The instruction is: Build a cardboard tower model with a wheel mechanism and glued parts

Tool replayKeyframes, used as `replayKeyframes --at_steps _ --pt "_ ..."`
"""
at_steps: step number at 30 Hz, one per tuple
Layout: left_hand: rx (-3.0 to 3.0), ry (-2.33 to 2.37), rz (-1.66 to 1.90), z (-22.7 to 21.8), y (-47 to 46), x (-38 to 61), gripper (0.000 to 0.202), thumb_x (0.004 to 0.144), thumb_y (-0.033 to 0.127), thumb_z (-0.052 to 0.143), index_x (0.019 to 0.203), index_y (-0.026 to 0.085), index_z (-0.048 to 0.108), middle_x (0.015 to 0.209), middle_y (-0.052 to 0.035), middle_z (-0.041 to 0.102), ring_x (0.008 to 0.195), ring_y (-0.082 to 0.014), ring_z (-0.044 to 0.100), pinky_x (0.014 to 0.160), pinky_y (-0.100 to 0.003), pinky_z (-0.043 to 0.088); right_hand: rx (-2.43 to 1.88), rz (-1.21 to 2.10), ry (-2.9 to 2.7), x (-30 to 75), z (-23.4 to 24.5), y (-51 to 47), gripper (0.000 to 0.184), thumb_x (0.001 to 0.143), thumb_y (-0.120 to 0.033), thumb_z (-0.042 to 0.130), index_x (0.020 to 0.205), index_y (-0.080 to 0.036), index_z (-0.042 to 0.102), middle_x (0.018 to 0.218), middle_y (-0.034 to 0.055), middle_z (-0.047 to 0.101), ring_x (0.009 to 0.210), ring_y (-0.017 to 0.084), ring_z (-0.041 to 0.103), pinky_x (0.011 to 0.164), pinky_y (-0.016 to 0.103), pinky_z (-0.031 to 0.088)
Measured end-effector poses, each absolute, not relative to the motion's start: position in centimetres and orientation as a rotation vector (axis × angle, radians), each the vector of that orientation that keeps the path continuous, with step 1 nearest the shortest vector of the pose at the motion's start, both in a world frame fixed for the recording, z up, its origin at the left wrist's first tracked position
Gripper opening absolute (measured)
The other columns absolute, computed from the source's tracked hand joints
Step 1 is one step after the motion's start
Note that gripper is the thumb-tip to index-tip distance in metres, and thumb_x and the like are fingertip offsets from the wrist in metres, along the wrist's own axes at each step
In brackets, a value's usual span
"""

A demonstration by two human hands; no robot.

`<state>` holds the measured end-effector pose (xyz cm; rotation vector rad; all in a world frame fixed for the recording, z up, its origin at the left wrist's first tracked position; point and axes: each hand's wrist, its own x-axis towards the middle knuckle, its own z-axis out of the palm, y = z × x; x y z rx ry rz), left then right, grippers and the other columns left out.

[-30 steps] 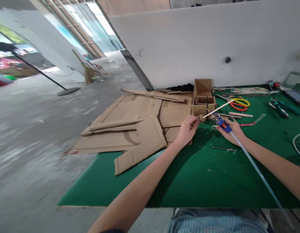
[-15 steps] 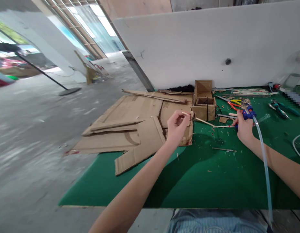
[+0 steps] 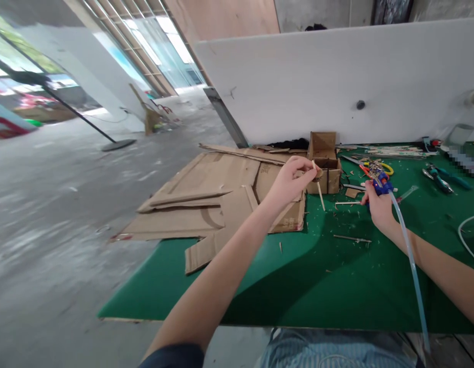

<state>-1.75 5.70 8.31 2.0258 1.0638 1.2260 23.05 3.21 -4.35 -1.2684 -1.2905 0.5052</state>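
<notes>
Head — stick (image 3: 321,197) between left fingers (image 3: 306,179)

faint print (image 3: 292,223) on cardboard (image 3: 225,174), no legible text

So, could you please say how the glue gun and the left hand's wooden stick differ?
The glue gun is blue and bulky, while the stick is pale and thin. The right hand grips the glue gun; the left hand pinches the stick. Both are held.
</notes>
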Motion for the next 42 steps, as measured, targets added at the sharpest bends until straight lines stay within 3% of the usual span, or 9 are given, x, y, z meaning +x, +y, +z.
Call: replayKeyframes --at_steps 4,9,13,17,21,24,29,35,42 --pt "2.174 0.979 1.040 9.7 6.7 -0.6 0.010 0.085 0.019 0.064 0.080 0.019 0.072 0.103 -0.0076 0.064 0.099 -0.0182 0.062 0.088 -0.035 0.053 -1.279 0.599 -1.098 21.9 -1.6 3.0 0.039 0.087 -0.061 0.059 0.077 -0.024 0.058 0.051 -0.0020 0.054 0.049 0.017 0.056 0.050 0.032 0.048" --pt "2.187 0.949 1.010 9.7 6.0 1.0 0.010 0.086 0.023 0.063 0.083 0.019 0.071 0.106 -0.0087 0.063 0.097 -0.0185 0.063 0.068 -0.026 0.053 -1.107 0.647 -1.150 21.3 3.6 3.2 0.035 0.079 -0.056 0.071 0.091 -0.024 0.064 0.062 -0.0042 0.057 0.050 0.012 0.052 0.049 0.029 0.049" --pt "2.145 0.890 1.032 9.0 5.0 1.8 0.009 0.086 0.020 0.061 0.084 0.018 0.070 0.101 -0.0080 0.062 0.093 -0.0178 0.062 0.061 -0.022 0.050 -1.009 0.646 -1.273 20.6 7.1 2.5 0.033 0.074 -0.048 0.079 0.093 -0.025 0.065 0.075 -0.0028 0.064 0.060 0.012 0.059 0.058 0.029 0.055" --pt "2.077 0.874 1.150 8.2 4.4 2.8 0.008 0.088 0.021 0.060 0.084 0.017 0.066 0.101 -0.0074 0.059 0.089 -0.0160 0.061 0.063 -0.023 0.052 -0.971 0.624 -1.360 19.6 7.9 2.1 0.031 0.073 -0.041 0.080 0.093 -0.023 0.065 0.084 0.0005 0.070 0.078 0.018 0.069 0.075 0.036 0.061" --pt "2.075 0.846 1.153 7.9 4.0 3.5 0.011 0.089 0.024 0.059 0.084 0.016 0.065 0.100 -0.0076 0.058 0.089 -0.0164 0.061 0.067 -0.025 0.053 -0.991 0.506 -1.430 19.7 6.8 2.2 0.023 0.079 -0.040 0.075 0.090 -0.023 0.066 0.089 0.0030 0.072 0.083 0.020 0.070 0.077 0.040 0.062" --pt "2.024 0.823 1.174 7.7 3.8 3.6 0.012 0.090 0.027 0.060 0.098 0.019 0.063 0.107 -0.0081 0.058 0.093 -0.0169 0.062 0.070 -0.026 0.054 -0.993 0.449 -1.460 20.0 6.4 2.2 0.020 0.081 -0.038 0.073 0.091 -0.023 0.065 0.092 0.0032 0.072 0.083 0.020 0.070 0.078 0.040 0.062" --pt "1.810 0.795 1.381 4.8 3.6 3.3 0.039 0.089 0.021 0.058 0.125 0.026 0.043 0.118 -0.0083 0.055 0.097 -0.0157 0.063 0.082 -0.029 0.055 -1.001 0.441 -1.392 20.0 6.6 2.5 0.017 0.080 -0.034 0.074 0.088 -0.023 0.064 0.088 0.0025 0.072 0.081 0.020 0.071 0.079 0.039 0.061" --pt "1.944 0.957 1.145 0.2 3.4 3.4 0.011 0.094 0.027 0.054 0.101 0.020 0.053 0.100 -0.0071 0.063 0.090 -0.0169 0.063 0.075 -0.029 0.052 -1.004 0.558 -1.261 19.7 6.5 2.9 0.024 0.077 -0.036 0.077 0.092 -0.023 0.064 0.086 0.0019 0.072 0.081 0.019 0.072 0.080 0.038 0.061" --pt "1.979 0.878 1.182 1.1 4.5 2.4 0.007 0.095 0.022 0.049 0.092 0.020 0.055 0.087 -0.0030 0.064 0.081 -0.0156 0.067 0.072 -0.027 0.053 -1.035 0.580 -1.204 20.7 6.2 2.2 0.037 0.074 -0.049 0.077 0.094 -0.022 0.063 0.084 0.0023 0.069 0.072 0.017 0.068 0.062 0.031 0.058"
